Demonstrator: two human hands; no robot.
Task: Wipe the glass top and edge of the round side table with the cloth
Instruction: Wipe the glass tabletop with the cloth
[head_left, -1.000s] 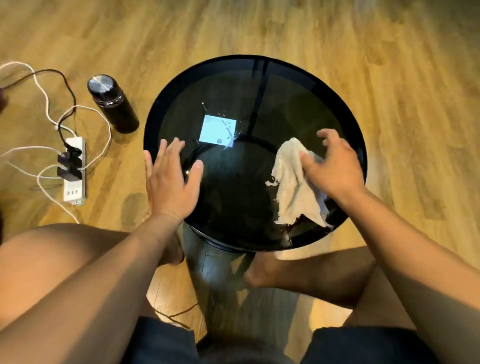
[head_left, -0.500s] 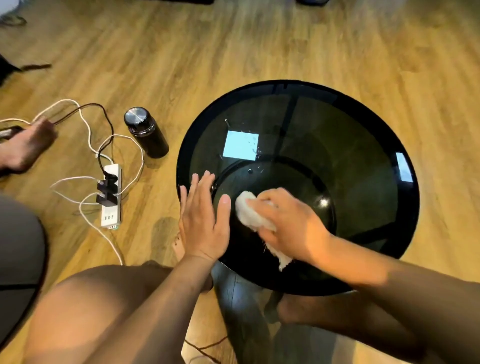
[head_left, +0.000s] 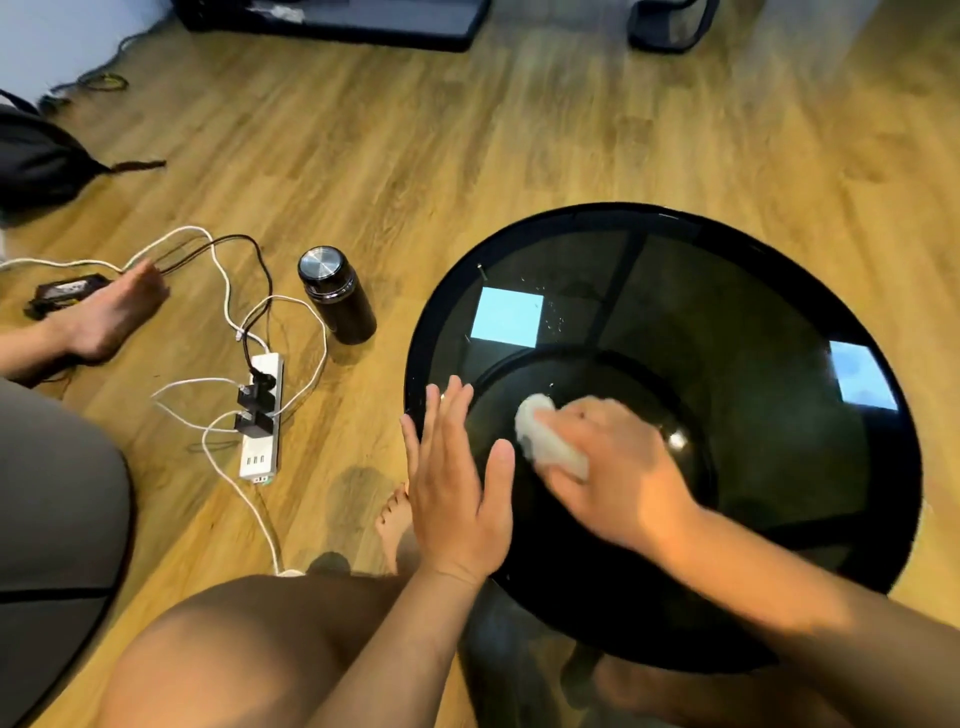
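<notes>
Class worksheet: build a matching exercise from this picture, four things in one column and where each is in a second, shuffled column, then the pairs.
1. crumpled white cloth
2. black cylindrical flask with silver lid
3. white plastic power strip
4. left hand

A. upright on the wooden floor, beside the round black glass side table
B. flat on the floor, black plugs in it
C. on the table, gripped by the right hand
D. fingers straight, over the table's left rim

Pairs: 1-C, 2-A, 3-B, 4-D

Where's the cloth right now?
In the head view, the cloth is bunched under the right hand on the near-left part of the glass top, just right of the flat left hand.
</notes>
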